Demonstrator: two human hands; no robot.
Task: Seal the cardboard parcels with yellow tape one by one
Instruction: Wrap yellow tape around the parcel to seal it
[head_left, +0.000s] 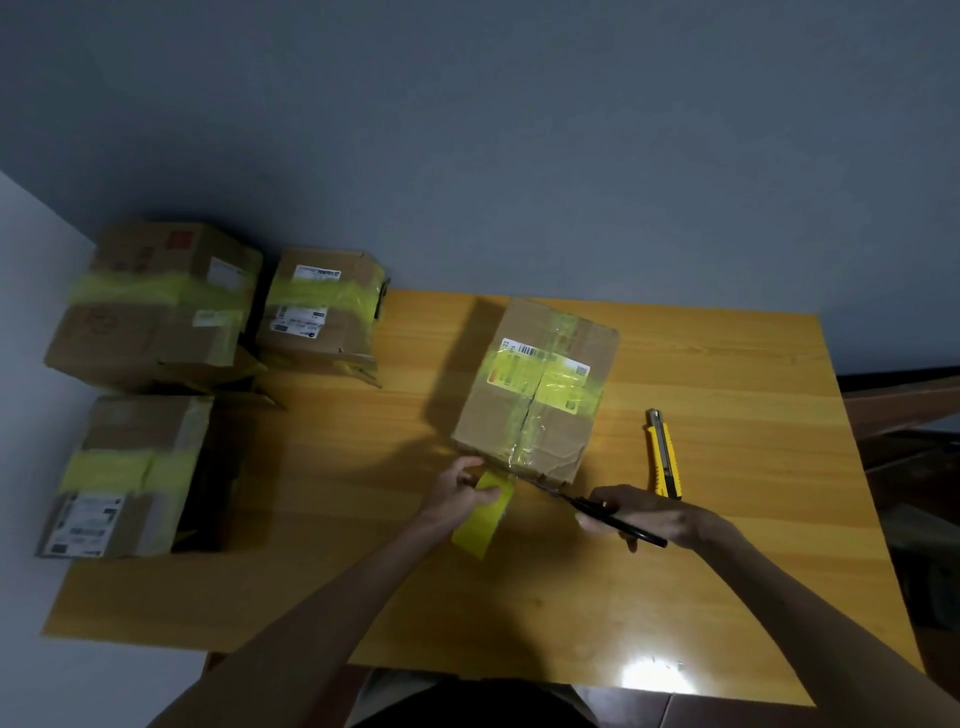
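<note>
Left hand (461, 492): grips the yellow tape roll (480, 522), drawing the strip taut off the parcel (540, 405) at its near edge.
Right hand (641, 514): closed round scissors (589, 505), blades at the strip, apparently to cut it.
Parcel: centre of the counter (727, 571), within reach.
Taped parcels (156, 301): set aside, far left.

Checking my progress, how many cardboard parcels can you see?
4: centre parcel on the table, back-left parcel, the parcel beside it, front-left parcel. Others may be hidden behind them.
</note>
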